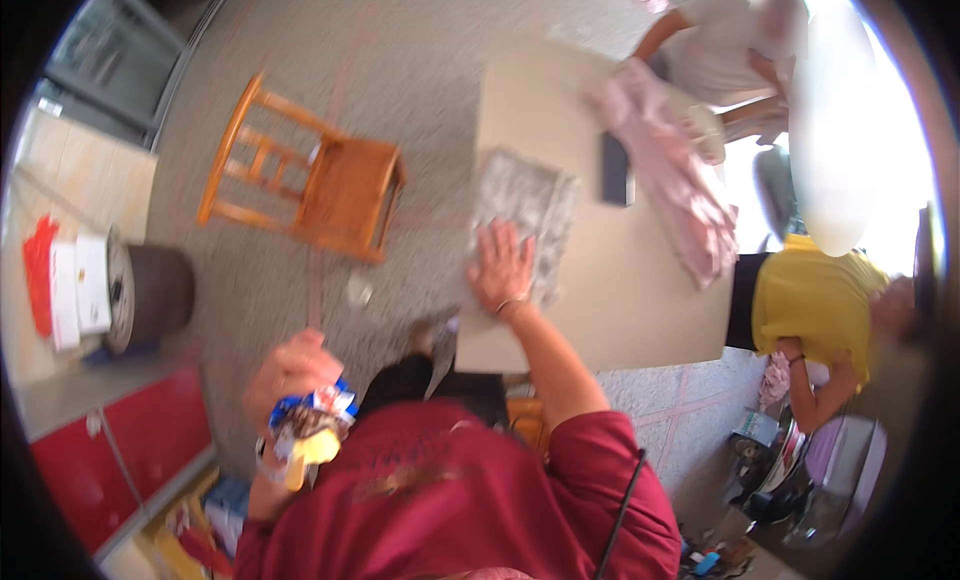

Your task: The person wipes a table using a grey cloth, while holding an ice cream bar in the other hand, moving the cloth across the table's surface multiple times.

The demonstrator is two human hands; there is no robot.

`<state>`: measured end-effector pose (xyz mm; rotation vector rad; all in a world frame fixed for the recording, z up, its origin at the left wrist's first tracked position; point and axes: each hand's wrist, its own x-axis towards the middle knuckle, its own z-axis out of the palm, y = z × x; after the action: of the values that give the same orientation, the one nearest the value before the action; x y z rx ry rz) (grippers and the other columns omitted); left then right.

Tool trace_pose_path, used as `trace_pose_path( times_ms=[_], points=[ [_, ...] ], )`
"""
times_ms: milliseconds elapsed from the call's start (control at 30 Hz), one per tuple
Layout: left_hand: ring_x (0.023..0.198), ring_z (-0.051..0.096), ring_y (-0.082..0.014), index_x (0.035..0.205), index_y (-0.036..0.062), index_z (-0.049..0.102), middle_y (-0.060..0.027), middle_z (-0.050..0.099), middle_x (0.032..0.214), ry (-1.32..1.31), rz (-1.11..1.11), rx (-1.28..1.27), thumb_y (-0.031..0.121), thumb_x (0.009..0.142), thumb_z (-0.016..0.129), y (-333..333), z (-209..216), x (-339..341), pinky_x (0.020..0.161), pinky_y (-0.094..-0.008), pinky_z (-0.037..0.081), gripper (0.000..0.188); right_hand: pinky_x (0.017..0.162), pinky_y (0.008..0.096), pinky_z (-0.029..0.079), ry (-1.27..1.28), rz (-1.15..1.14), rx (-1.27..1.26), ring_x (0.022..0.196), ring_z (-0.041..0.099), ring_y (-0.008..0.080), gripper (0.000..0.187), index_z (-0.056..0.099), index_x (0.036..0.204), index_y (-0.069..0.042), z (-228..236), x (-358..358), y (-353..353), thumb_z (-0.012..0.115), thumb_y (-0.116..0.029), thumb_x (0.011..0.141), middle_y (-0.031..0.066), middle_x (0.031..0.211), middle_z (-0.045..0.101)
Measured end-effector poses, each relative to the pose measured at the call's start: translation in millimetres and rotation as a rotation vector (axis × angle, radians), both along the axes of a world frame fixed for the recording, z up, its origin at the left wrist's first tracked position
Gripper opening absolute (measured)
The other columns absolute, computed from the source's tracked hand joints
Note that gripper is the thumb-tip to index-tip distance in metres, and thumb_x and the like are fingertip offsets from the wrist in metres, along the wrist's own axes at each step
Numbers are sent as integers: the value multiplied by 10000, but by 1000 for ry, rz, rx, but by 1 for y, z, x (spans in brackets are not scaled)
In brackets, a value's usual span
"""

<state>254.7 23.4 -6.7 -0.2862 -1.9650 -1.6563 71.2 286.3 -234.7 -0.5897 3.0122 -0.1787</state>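
My left hand (290,372), somewhat blurred, is closed around an ice cream bar (312,442) at the lower left. The bar has a brown coating, a pale yellow part and a stick pointing down toward me, with a blue, white and red wrapper (338,398) bunched around it. My right hand (503,270) rests flat, fingers stretched out, on a folded grey mottled cloth (530,195). That cloth lies along the left edge of the beige table (620,320).
Across the table lie a dark flat box (615,168) and a long pink cloth (672,170). Two people, in white (715,45) and yellow (815,300), are at its far right and right sides. A wooden chair (345,195) stands left; beyond it, a dark round pot (155,295).
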Motion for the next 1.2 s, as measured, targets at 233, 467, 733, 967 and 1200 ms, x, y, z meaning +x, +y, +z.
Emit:
trace_pose_path(
  times_ms=[233, 467, 733, 967, 1200],
  points=[
    [778, 660, -223, 844, 72, 630, -84, 636, 851, 8, -89, 166, 281, 864, 770, 2, 45, 2, 869, -451, 515, 253, 1221, 613, 100, -137, 41, -107, 1532, 213, 299, 618, 437, 1499, -141, 69, 63, 34, 534, -399, 946, 109, 1620, 317],
    [782, 664, -228, 852, 55, 635, -96, 640, 849, -57, -137, 208, 383, 874, 763, 28, 66, -4, 863, -442, 518, 352, 1210, 625, 105, -53, -318, -425, 1520, 232, 309, 608, 430, 1488, -113, 65, 18, 24, 543, -398, 962, 143, 1599, 340],
    [811, 596, -227, 870, 49, 616, -86, 591, 883, -162, -154, 268, 413, 911, 714, 25, 10, -18, 865, -443, 451, 379, 1199, 650, 94, 136, -261, -192, 1525, 215, 347, 727, 351, 1552, -123, 11, 17, -8, 568, -427, 927, 167, 1627, 280],
    [851, 651, -260, 911, 30, 660, -114, 643, 911, -195, -129, 348, 329, 799, 835, 13, -43, -68, 870, -453, 477, 364, 1203, 646, 78, 82, -160, -138, 1531, 195, 341, 750, 349, 1551, -105, -10, -47, -20, 568, -422, 907, 168, 1635, 253],
    [856, 655, -269, 924, 13, 668, -118, 645, 913, -230, -127, 410, 256, 782, 855, 18, -60, -123, 855, -453, 480, 338, 1208, 636, 80, 94, -98, -125, 1527, 206, 346, 762, 347, 1552, -95, -10, -123, -35, 576, -419, 901, 177, 1623, 275]
  ],
)
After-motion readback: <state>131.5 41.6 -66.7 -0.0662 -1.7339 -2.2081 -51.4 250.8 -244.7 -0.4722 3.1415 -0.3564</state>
